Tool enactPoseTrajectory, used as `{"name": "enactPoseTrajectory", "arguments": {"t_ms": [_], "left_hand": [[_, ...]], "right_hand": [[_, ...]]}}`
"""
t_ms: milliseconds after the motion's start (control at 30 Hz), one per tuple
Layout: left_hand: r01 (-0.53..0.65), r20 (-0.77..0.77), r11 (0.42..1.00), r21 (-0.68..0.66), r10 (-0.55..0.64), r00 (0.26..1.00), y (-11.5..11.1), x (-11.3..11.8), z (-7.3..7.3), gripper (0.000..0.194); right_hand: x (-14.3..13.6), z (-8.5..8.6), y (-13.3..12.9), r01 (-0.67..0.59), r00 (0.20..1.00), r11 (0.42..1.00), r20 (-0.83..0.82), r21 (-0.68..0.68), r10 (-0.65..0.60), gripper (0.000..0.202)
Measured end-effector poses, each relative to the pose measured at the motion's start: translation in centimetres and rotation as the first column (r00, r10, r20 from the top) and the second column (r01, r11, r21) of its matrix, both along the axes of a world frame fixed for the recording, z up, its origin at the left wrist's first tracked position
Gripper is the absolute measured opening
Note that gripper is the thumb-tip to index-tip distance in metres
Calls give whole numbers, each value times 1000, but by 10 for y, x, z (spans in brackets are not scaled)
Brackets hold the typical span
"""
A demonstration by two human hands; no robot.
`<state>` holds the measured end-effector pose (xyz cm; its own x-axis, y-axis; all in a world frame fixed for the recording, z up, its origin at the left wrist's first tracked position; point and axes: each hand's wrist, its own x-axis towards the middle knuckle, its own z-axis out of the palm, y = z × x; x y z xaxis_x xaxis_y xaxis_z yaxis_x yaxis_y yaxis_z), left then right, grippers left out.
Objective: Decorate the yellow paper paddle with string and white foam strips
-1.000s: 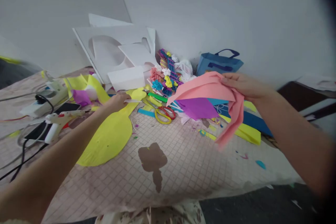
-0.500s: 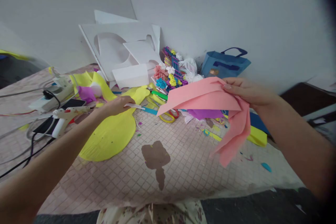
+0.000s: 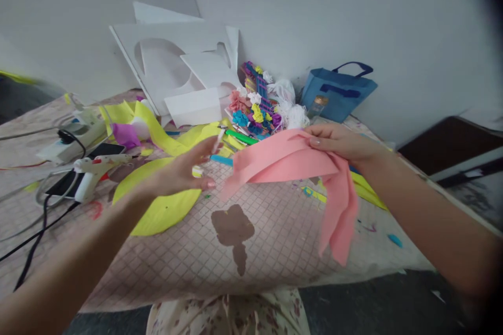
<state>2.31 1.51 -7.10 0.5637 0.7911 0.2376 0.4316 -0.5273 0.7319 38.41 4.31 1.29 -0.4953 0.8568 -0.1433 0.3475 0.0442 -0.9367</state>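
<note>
My right hand (image 3: 343,142) grips a folded sheet of pink crepe paper (image 3: 283,159) between thumb and fingers, held above the table. One end of it points left, while long strips hang down below the hand. My left hand (image 3: 186,167) hovers left of the paper's pointed end, apart from it, thumb and fingers spread. A slim white piece (image 3: 220,138) shows at its fingertips; whether it touches them I cannot tell. Under the left hand lies a rounded yellow sheet (image 3: 168,212). A green-handled tool (image 3: 240,137) and a blue strip (image 3: 222,160) lie just beyond.
A white glue gun (image 3: 92,172), a power strip (image 3: 73,141) and cables occupy the left side. White cut-out boards (image 3: 168,63) lean on the wall. Crumpled paper flowers (image 3: 255,110) and a blue bag (image 3: 338,94) stand at the back. A brown stain (image 3: 233,227) marks the patterned tablecloth.
My left hand has let go of the white stick-like thing, spread its fingers and moved right. My right hand has brought the pink crepe paper left and slightly down.
</note>
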Motion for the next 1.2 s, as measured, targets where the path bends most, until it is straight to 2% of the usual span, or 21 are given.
{"name": "enactPoseTrajectory", "arguments": {"t_ms": [33, 100, 133, 200, 233, 267, 333, 433, 500, 633, 700, 767, 867, 967, 1067, 1200], "left_hand": [[71, 56, 997, -42, -69, 996, -8, 17, 2, 93], [47, 149, 998, -30, -42, 988, -19, 49, 2, 98], [-16, 180, 999, -28, 21, 983, -22, 61, -1, 93], [-123, 230, 990, -68, 136, 964, -19, 76, -8, 67], [-141, 251, 984, -109, 165, 954, -16, 78, -12, 53], [-135, 273, 978, -156, 174, 946, -11, 77, -15, 42], [-101, 310, 965, -241, 175, 935, -3, 70, -19, 33], [-75, 312, 946, -315, 178, 933, 2, 52, -20, 32], [-53, 286, 940, -336, 155, 946, 1, 41, -19, 32], [42, 239, 925, -378, 54, 969, -5, 27, -19, 38], [87, 206, 907, -411, 0, 979, -8, 23, -21, 30], [82, 181, 903, -421, -4, 983, -13, 21, -23, 21], [44, 173, 907, -420, 32, 984, -24, 20, -24, 19], [50, 152, 895, -444, 20, 988, -38, 19, -20, 22], [67, 162, 876, -478, 13, 987, -45, 17, -13, 22], [57, 208, 812, -581, 80, 975, -39, 19, -14, 25]], "right_hand": [[-4, -2, 1, -24, 1000, 1000, 0, -7, 24, 33], [-10, -4, 2, -68, 998, 998, 0, -17, 68, 31], [-12, -5, 2, -82, 997, 996, 4, -22, 82, 30], [-14, -7, 2, -94, 995, 995, 16, -36, 94, 30], [-14, -8, 2, -96, 995, 994, 23, -44, 97, 30], [-13, -10, 2, -97, 995, 994, 30, -51, 99, 30], [-10, -17, 3, -103, 993, 993, 44, -55, 106, 30], [-4, -32, 7, -144, 985, 989, 87, -44, 147, 32], [-3, -42, 10, -222, 962, 975, 154, -32, 224, 33], [-5, -58, 10, -436, 834, 898, 401, 61, 378, 44], [-4, -63, 6, -496, 765, 864, 514, 84, 389, 43], [0, -66, -1, -519, 709, 853, 588, 59, 391, 39], [13, -68, -16, -514, 663, 857, 644, 22, 381, 30], [31, -63, -35, -478, 665, 878, 662, 23, 345, 18], [50, -54, -48, -434, 673, 901, 671, 16, 312, 26], [64, -48, -48, -410, 672, 911, 664, -33, 327, 35]]}}
